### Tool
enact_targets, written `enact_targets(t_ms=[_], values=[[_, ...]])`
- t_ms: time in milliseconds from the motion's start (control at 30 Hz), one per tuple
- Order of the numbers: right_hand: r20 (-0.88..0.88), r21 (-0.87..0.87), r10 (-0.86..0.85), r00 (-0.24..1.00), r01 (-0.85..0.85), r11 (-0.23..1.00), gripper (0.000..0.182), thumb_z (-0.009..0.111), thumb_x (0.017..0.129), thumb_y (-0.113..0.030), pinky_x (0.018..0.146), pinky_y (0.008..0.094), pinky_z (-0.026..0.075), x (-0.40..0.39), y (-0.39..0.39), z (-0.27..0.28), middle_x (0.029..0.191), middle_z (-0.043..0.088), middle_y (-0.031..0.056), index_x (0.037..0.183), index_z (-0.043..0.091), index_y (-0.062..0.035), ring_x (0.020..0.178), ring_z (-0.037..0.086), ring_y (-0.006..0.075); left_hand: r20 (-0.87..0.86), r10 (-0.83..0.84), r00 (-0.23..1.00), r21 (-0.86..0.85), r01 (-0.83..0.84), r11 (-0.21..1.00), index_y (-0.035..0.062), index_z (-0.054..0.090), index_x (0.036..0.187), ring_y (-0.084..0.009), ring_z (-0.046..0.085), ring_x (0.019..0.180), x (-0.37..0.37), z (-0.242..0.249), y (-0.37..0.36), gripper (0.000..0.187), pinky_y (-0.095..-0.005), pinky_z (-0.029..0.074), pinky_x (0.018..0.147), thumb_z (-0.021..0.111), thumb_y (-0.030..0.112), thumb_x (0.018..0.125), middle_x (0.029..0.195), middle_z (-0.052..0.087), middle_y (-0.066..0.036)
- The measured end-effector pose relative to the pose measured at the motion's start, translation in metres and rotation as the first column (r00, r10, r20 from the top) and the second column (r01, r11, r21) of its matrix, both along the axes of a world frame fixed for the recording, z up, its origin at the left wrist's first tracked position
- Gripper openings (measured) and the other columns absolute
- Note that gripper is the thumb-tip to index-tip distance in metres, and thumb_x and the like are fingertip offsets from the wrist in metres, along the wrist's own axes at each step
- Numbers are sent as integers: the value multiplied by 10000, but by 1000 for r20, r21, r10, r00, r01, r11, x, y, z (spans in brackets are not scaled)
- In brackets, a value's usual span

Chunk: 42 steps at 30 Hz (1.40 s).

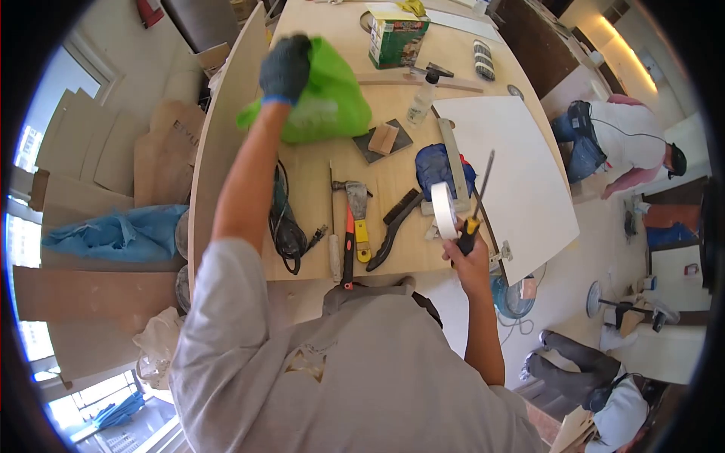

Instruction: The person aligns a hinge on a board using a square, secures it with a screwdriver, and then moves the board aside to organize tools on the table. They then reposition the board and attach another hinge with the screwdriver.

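My left hand (286, 69), in a dark work glove, is closed on the top of a bright green bag (328, 102) at the far left of the table. The bag's contents are hidden. In my bare right hand (470, 260) is a screwdriver (474, 225) with a yellow and black handle, its shaft pointing up and away. A roll of white tape (443, 213) is held in the same hand, beside the handle. Between my hands lie a hammer (350, 226), a putty knife (361, 219) with a yellow handle, a black-handled brush (394, 230) and a coiled black power cord (287, 234).
Farther back are a green box (398, 41), a clear bottle (423, 98) and a dark square pad (371, 142) with a wooden block. A white panel (513, 166) covers the table's right side. Two people (612, 136) work at the right. Cardboard (162, 143) leans at the left.
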State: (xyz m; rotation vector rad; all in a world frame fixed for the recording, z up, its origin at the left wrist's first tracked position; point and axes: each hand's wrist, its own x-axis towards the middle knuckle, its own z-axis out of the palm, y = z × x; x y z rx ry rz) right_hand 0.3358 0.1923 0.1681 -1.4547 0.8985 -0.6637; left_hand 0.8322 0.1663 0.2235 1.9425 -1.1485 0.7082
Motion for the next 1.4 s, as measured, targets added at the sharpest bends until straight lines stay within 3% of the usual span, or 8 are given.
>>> enact_targets(t_ms=[300,433,600,800,1033,1100,1233,1400], values=[[-185,24,-187,965,195,981,354,760,896,-161,591,240,443,-55,20,-13,752,577,6,1165,564,-42,660,588,95,260,-40,965,-33,51,998,74,713,931,-434,663,838,57,94,-16,120,-524,520,740,634,158,900,910,688,-225],[-176,8,-134,975,138,990,348,764,895,-158,586,243,452,-40,4,-21,782,580,3,1161,572,-40,664,584,92,350,-186,918,129,150,980,137,727,963,-332,682,757,31,-13,21,169,-469,543,689,575,143,889,862,696,-126],[-101,-117,38,994,-50,992,345,768,890,-153,600,258,479,38,-42,-26,804,580,-7,1155,590,-25,653,557,82,-63,-172,983,607,174,775,149,724,915,-305,695,868,-70,-160,72,119,-463,539,758,616,187,884,917,710,-100],[-87,-791,108,990,-134,597,445,775,870,-230,863,453,512,226,-94,23,1072,688,223,1205,605,9,1010,660,416,-107,-36,994,597,93,797,123,723,934,-310,696,897,-109,-159,86,140,-460,541,796,610,147,854,945,709,-111],[-325,-456,219,920,-355,816,501,774,858,-328,829,477,525,285,-67,-39,1010,689,251,1207,611,-7,976,669,430,-319,-15,948,348,132,928,29,672,1196,-354,667,1045,-162,-118,138,331,-441,536,902,663,160,892,1130,675,-221],[-328,-314,282,902,-386,867,524,779,852,-340,823,482,526,244,-38,-60,983,691,254,1218,601,-11,949,676,429,-518,2,855,236,141,961,11,641,1277,-326,663,1084,-190,-117,163,394,-400,527,942,679,194,930,1182,667,-221],[-421,-188,374,826,-483,855,556,708,865,-211,869,472,526,168,29,-62,1079,658,281,1333,495,0,1006,654,441,-876,-469,-108,-475,27,880,-3,636,1240,-334,654,1039,-237,-154,156,326,-389,508,938,610,218,1002,1140,674,-222],[-395,-252,512,763,-626,738,796,673,921,-186,1149,418,363,105,44,-36,1390,498,266,1561,244,16,1334,473,401,-564,-297,770,248,502,829,37,606,1245,-375,659,991,-213,-191,132,322,-465,523,841,585,133,939,1050,670,-212]])
